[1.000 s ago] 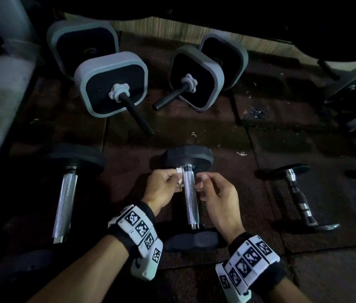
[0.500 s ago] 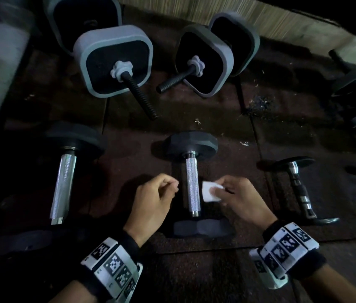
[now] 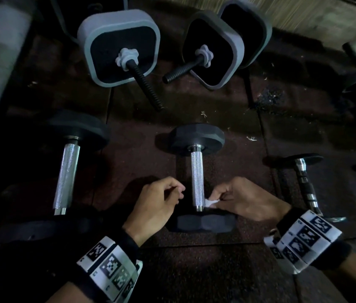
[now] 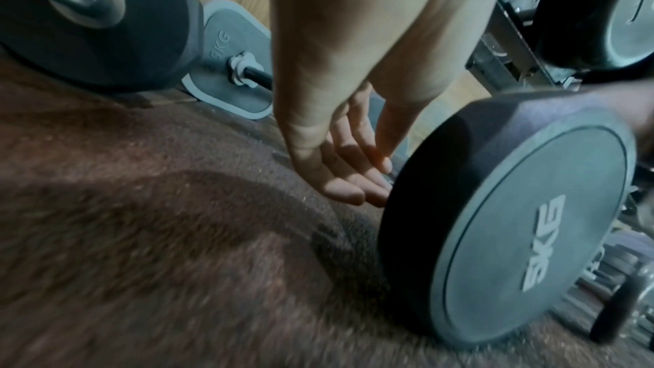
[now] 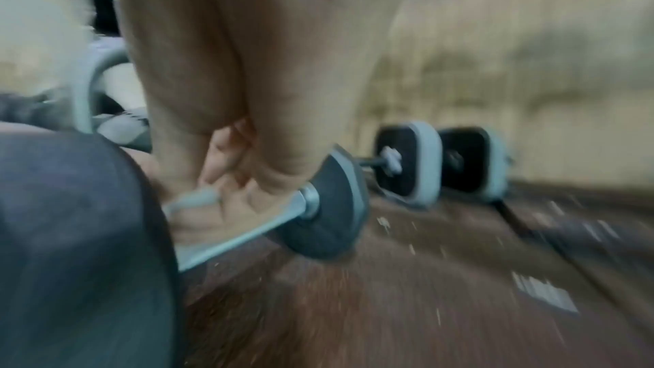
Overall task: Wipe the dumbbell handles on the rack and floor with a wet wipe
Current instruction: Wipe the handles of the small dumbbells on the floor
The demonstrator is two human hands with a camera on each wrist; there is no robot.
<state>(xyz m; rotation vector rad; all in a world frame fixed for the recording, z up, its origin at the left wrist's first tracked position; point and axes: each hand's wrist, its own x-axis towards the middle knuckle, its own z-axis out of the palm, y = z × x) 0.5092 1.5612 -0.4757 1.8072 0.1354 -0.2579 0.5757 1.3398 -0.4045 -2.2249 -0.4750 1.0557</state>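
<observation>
1. Bare floor mat point(image 3: 133, 162) lies between the middle dumbbell point(image 3: 197, 180) and the left dumbbell point(image 3: 66, 178).
2. Two threaded bars point(image 3: 148, 88) jut toward them from behind.
3. A chrome dumbbell point(image 3: 306, 184) flanks the right side.

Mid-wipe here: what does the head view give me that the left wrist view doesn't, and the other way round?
Head only: the right hand pinching the wet wipe against the near end of the middle dumbbell's knurled handle, plus the larger dumbbell to the left. Left wrist only: the "5KG" marking on that dumbbell's near head, and a rack behind. Both: the left hand, holding nothing, beside the dumbbell.
</observation>
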